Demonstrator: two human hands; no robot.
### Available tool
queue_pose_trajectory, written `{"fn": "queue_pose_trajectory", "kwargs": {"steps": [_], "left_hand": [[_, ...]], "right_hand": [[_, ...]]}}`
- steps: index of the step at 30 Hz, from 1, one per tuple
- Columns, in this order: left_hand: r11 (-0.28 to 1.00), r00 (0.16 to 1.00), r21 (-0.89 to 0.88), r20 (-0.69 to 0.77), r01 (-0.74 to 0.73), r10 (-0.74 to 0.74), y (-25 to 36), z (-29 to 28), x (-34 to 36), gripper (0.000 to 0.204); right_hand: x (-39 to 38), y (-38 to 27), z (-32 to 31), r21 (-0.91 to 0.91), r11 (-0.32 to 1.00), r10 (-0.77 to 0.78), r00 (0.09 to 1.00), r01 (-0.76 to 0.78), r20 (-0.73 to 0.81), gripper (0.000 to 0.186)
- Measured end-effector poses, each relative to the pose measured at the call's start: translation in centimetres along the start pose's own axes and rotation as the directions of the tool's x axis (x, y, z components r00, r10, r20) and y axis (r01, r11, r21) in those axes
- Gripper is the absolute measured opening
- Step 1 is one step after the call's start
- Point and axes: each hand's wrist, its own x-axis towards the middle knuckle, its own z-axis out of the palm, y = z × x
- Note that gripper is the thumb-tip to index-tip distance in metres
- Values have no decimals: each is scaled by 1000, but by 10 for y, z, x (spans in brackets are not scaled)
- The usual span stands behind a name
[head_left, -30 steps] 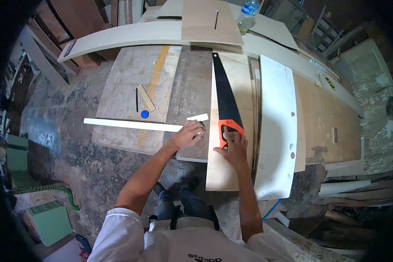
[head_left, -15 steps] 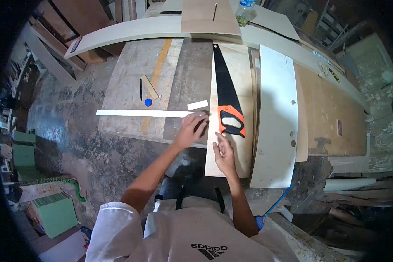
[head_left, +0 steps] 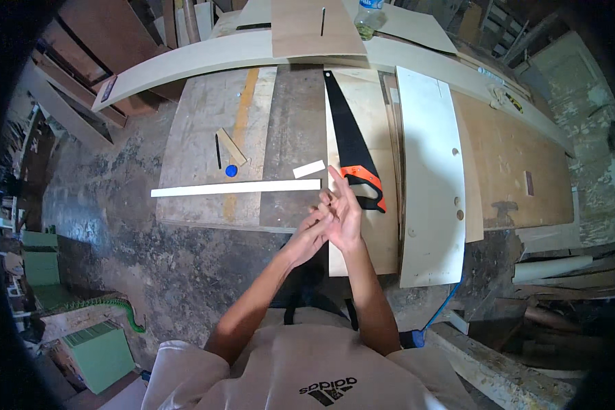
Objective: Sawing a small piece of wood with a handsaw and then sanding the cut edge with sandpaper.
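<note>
My left hand point(head_left: 307, 239) and my right hand point(head_left: 347, 222) meet in front of the workbench edge. The left one's bent fingers close against the right one's palm and curled fingers. My right index finger stretches up past the others, and no tool shows in either hand. Just beyond the right hand lies a handsaw point(head_left: 352, 130) with a black blade and an orange and black handle, on a pale board point(head_left: 362, 253). A long white strip point(head_left: 239, 188) ends left of my fingers. Above its right end rests a short white piece point(head_left: 309, 169).
On the bench point(head_left: 198, 137) lie a wooden block point(head_left: 231, 147), a black pencil-like stick point(head_left: 218, 152) and a blue round cap point(head_left: 231, 171). A white panel point(head_left: 427, 205) stands right of the saw. Behind are a long plank point(head_left: 191, 65) and a plastic bottle point(head_left: 367, 17).
My left hand has left the white strip's right end and come against my right hand. The right hand has risen slightly. The whole view has shifted a little.
</note>
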Motion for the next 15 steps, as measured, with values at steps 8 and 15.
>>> {"fn": "queue_pose_trajectory", "kwargs": {"steps": [8,15], "left_hand": [[993,968,-31,-232,-110,100,29,-18,8,19],[704,981,684,105,-190,163,89,-52,40,46]], "right_hand": [[35,27,19,28,990,133,975,-141,177,68],[46,28,10,-153,981,-128,990,117,-63,57]]}}
